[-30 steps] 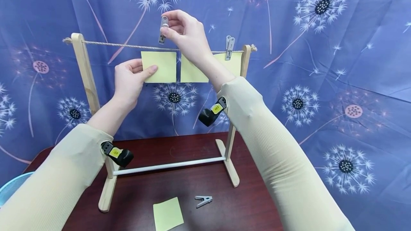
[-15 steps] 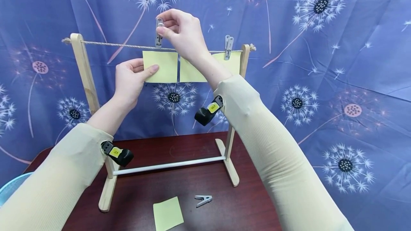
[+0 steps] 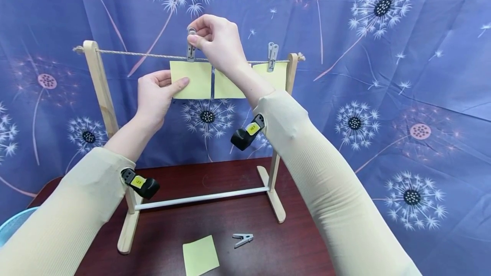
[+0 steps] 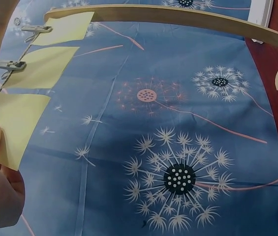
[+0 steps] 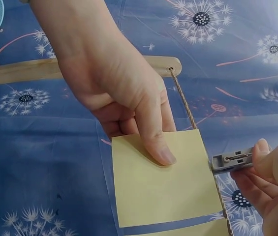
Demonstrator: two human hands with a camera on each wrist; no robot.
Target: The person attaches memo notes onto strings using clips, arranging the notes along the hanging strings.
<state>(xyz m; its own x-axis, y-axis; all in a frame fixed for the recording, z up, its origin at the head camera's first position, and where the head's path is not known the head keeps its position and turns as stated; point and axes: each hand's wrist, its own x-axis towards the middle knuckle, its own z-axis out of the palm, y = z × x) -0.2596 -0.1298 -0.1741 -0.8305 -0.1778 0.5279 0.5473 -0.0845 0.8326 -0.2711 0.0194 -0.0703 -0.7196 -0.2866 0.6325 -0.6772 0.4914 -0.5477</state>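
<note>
In the head view, left of centre, we see the left hand [image 3: 151,99] grasping a pale yellow square paper sheet [image 3: 197,82], its thumb flat on the front and its other fingers behind. Above, in the upper middle of the frame, the right hand [image 3: 224,45] pinches a grey plastic clothespin [image 3: 191,50] between thumb and fingers. The clothespin points downward, its lower end at the twisted beige rope [image 3: 130,53], by the sheet's top edge; we cannot tell whether it bites on either.

Right of centre, we find a second yellow sheet [image 3: 227,86], partly covered by the right forearm, and a third yellow sheet [image 3: 274,77], held to the rope by an upright grey clothespin [image 3: 272,57]. The left wrist view shows us another grey clothespin [image 4: 11,65] on the second sheet. The rope runs between two light wooden posts [image 3: 100,84], joined low down by a white rod [image 3: 203,198].

On the dark red-brown table [image 3: 165,233], at the bottom middle, we see a loose yellow sheet [image 3: 201,255] with a light grey clothespin [image 3: 243,239] lying just beside it. A light blue basket [image 3: 15,220] edges into the lower left, and a blue dandelion-print curtain [image 3: 326,75] fills the background.
</note>
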